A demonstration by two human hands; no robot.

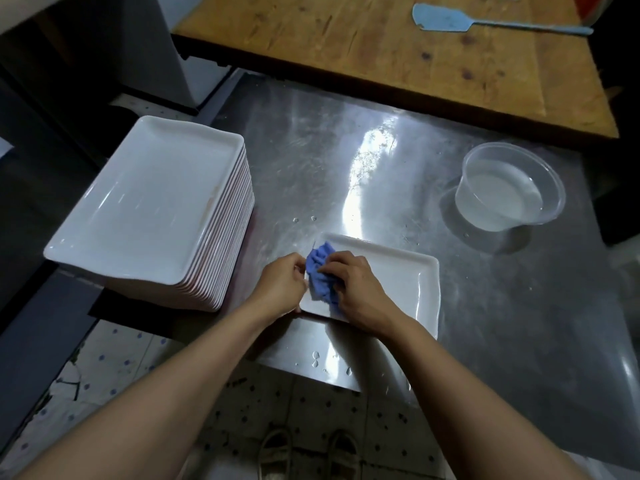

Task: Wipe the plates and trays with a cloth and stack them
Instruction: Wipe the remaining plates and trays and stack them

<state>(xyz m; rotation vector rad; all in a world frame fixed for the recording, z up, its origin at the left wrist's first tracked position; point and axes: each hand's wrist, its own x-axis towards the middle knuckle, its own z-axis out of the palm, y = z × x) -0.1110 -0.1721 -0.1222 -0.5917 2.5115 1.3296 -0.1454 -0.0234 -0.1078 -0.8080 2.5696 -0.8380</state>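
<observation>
1. Two sandalled feet (308, 455) stand on the speckled floor (114, 372) at 6 o'clock, nearest the camera, with both bare forearms reaching up from there over the desk (485, 306).
2. Both hands meet at the left end of a single white tray (398, 285), which lies flat on the steel desk just below the middle.
3. Left hand (282, 284): fingers curled over the tray's left rim, gripping it.
4. Right hand (356, 289): fingers bunched on a crumpled blue cloth (320, 268), pressing it into the tray's left part.
5. At 9 o'clock a tall stack of white trays (149, 202) sits at the desk's left edge, well apart from the single tray.
6. At 3 o'clock a clear round tub (509, 188) holds water.
7. At 12 o'clock lies a wooden tabletop (381, 50), and on it, toward 1 o'clock, a pale blue spatula (491, 20).
8. Water drops (315, 358) dot the desk's near edge.
</observation>
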